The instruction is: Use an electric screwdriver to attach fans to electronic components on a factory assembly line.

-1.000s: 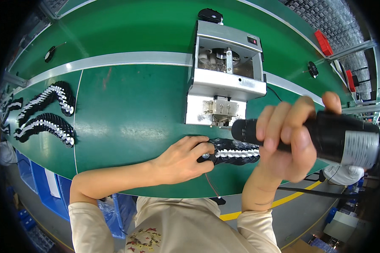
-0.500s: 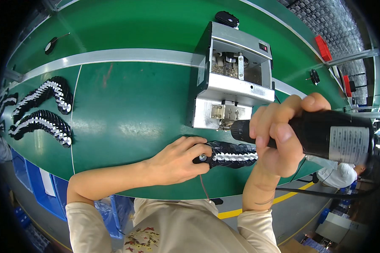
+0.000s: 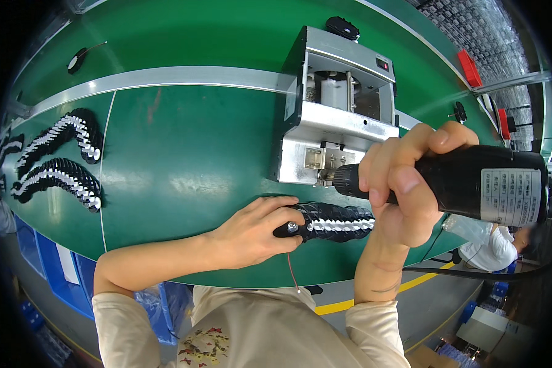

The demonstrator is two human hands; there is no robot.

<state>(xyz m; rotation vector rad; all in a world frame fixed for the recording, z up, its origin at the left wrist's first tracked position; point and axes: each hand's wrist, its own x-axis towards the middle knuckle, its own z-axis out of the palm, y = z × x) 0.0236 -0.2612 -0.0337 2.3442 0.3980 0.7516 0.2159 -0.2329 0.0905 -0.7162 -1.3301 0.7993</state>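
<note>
My right hand (image 3: 405,184) grips a black electric screwdriver (image 3: 472,184), held level with its tip pointing left at the front of a grey metal machine (image 3: 337,116). My left hand (image 3: 254,230) rests on the green bench (image 3: 184,159) and pinches the left end of a row of small black round parts (image 3: 331,222) stacked on their sides. A thin red wire (image 3: 291,270) hangs from that end toward my body.
Two more curved rows of black round parts (image 3: 61,159) lie at the bench's left. A silver rail (image 3: 141,80) crosses the bench. A single black part (image 3: 76,60) lies beyond it. Another person in white (image 3: 490,248) sits at lower right, beside a yellow floor line.
My head has moved closer, so the machine and hands look larger. The screwdriver tip has come in to the machine's front. My left hand stays on the row of parts.
</note>
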